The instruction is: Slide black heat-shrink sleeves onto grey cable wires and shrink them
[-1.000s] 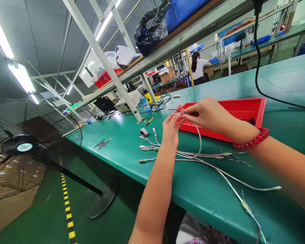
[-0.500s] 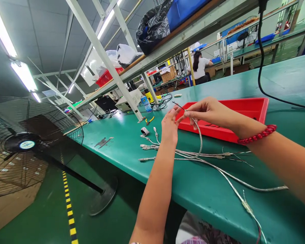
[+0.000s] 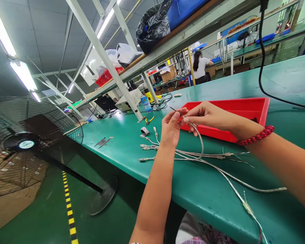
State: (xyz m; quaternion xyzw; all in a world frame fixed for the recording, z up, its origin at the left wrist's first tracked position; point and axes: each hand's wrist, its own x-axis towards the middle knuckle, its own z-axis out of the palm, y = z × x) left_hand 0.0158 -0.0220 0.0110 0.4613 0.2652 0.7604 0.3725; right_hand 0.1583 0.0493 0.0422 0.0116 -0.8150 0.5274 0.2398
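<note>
Here I pinch the silvery cable point(image 3: 200, 137) near its tip with my right hand point(image 3: 205, 117), raised over the red tray point(image 3: 246, 106), while my left hand point(image 3: 170, 128) closes, seemingly, on its thin dark wire end point(image 3: 173, 109) to steady it.

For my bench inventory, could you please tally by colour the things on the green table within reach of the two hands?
Red: 1, the tray
Silver: several cables, too tangled to count; left hand and right hand pinch one cable's end
Yellow: 1, pliers
Total: 2, plus the cables
</note>
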